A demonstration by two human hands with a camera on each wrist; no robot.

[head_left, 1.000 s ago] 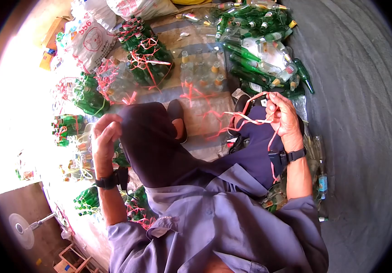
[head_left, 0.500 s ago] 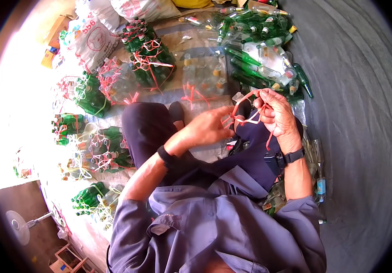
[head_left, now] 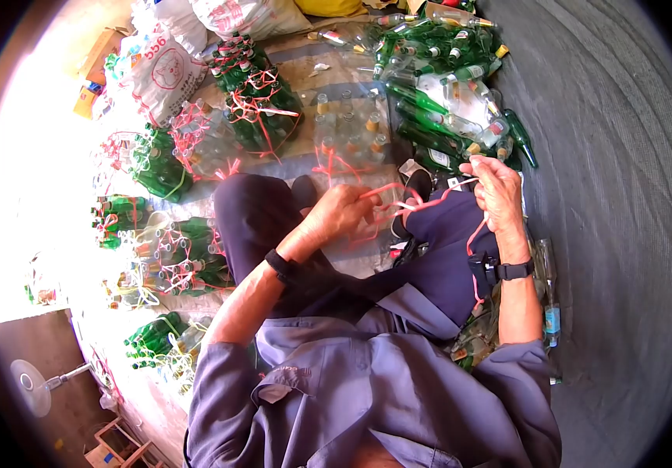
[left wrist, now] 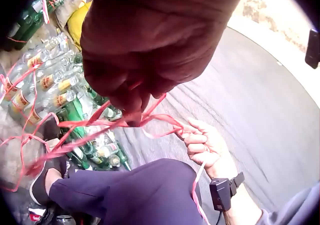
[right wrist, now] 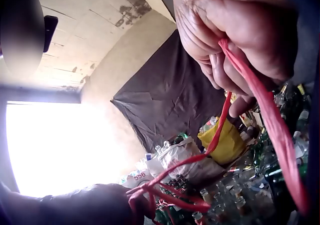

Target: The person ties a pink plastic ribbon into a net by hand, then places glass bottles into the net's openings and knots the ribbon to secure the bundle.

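Observation:
A red plastic string [head_left: 429, 201] stretches between the two hands above the lap in the head view. The left hand [head_left: 337, 218] pinches one part of it, with loops hanging by the fingers. The right hand [head_left: 498, 191], raised over the knee, has its fingers curled round the other part; a tail hangs down past the wrist. In the left wrist view the left hand [left wrist: 155, 45] holds the crossed strands [left wrist: 95, 125] from above. In the right wrist view the string [right wrist: 265, 110] comes out of the curled right hand [right wrist: 235, 40].
Clear bottles [head_left: 347, 129] stand beyond the feet, with red string at their front. Tied bundles of green bottles [head_left: 262, 109] stand at the left. Loose green bottles [head_left: 421, 101] lie in a heap ahead on the right, beside a grey sheet [head_left: 609, 195]. White sacks [head_left: 168, 70] are at the back left.
The left hand has come from the far left across to the string and taken hold of it. The right hand dipped inward, then moved slightly back right, and the string now spans both hands.

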